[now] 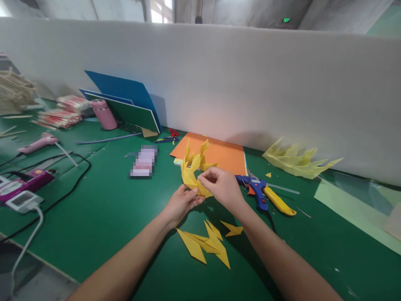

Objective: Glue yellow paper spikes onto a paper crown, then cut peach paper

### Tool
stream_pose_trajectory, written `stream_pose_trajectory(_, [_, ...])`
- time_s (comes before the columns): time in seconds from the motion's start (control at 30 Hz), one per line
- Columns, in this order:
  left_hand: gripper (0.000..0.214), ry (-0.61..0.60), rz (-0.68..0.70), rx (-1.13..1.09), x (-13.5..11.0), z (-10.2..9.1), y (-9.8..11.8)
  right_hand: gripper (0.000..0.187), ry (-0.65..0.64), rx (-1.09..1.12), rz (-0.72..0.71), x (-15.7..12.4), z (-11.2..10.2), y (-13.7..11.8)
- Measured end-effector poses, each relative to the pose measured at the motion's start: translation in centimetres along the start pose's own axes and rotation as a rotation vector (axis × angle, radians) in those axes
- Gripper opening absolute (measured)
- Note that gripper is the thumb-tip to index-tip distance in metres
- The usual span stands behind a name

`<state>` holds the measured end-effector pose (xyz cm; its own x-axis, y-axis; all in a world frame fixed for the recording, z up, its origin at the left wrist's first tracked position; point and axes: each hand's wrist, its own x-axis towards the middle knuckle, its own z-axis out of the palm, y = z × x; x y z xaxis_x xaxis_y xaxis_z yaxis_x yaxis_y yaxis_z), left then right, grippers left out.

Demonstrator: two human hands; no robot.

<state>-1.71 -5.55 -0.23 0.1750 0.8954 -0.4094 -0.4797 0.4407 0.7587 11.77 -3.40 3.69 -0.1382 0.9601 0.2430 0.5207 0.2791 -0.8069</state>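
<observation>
Between my hands is a yellow folded-paper piece (190, 173) with several pointed petals standing up in a ring. My left hand (184, 202) grips its lower edge, thumb in front and fingers beneath. My right hand (224, 188) pinches at its near right side, thumb and forefinger together against the paper. Whatever lies inside that pinch is hidden. Below my hands, loose yellow folded-paper pieces (208, 244) lie on the green table (125, 234). One smaller folded piece (232, 229) rests near my right forearm.
Right of my hands lie a blue glue gun (258, 192) and a yellow utility knife (278, 201). A paler yellow folded-paper form (297, 161) stands by the white partition (282, 92). Orange paper (224, 150) lies behind. Leftward are a phone (144, 161), pink bottle (105, 115) and power strip (28, 184).
</observation>
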Motion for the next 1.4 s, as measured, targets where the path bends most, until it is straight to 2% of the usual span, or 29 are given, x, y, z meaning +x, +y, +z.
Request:
stream_pose_trajectory(0.37, [0.010, -0.049, -0.011, -0.022, 0.13, -0.29, -0.03, 0.011, -0.006, 0.091, 0.004, 0.10, 0.15, 0.44])
stream_pose_trajectory(0.9, [0.013, -0.017, 0.003, -0.008, 0.12, -0.27, -0.09, 0.011, -0.013, 0.126, 0.006, -0.04, 0.26, 0.33])
stream_pose_trajectory(1.4, [0.007, -0.031, -0.022, -0.028, 0.10, -0.12, -0.01, 0.012, -0.017, 0.137, 0.003, -0.05, 0.17, 0.05])
